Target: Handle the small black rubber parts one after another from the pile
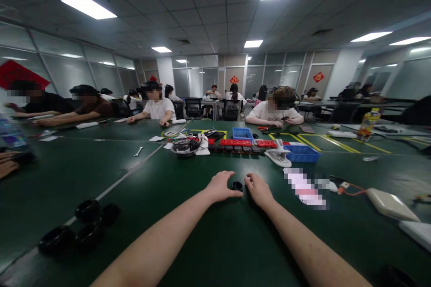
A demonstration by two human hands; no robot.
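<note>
A small black ring-shaped piece, hollow at the top, rests on the green table in front of me. My left hand curves around its left side, thumb and fingers spread wide in a C shape. Whether the thumb touches the piece I cannot tell. To the right of it is my right hand, its fingers bent loosely toward the piece with a small gap between. Nothing shows in that hand. Several larger-looking black rings are grouped on the table at the lower left, some leaning together.
Across the table stand a row of red-and-black blocks, a metal bowl, a white clamp and blue bins. A wrench lies left; a beige power bank with an orange cable lies right. Other people sit around.
</note>
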